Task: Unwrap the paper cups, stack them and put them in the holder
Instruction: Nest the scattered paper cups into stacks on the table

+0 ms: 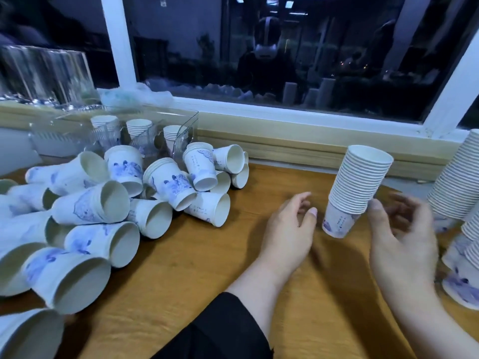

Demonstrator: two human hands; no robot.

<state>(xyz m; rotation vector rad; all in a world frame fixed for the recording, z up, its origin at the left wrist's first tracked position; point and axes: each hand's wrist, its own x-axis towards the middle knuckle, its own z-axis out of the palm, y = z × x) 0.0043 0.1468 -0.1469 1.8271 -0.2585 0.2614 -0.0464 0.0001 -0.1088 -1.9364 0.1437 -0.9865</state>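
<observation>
A tall stack of white paper cups with blue print (356, 187) stands slightly tilted on the wooden table (197, 268), right of centre. My left hand (290, 229) is just left of its base, fingers apart, not touching it. My right hand (401, 234) is on the stack's right side, thumb against the lower rims, fingers spread. A large heap of loose cups (103, 211) lies on its sides at the left. A clear plastic holder (145, 136) at the back left holds three short stacks of cups.
More tall cup stacks (456, 182) stand at the right edge, with tipped stacks (464, 268) below them. Glassware (44, 71) and crumpled plastic wrap (134, 95) sit on the window sill. The window frame (285, 112) runs behind the table.
</observation>
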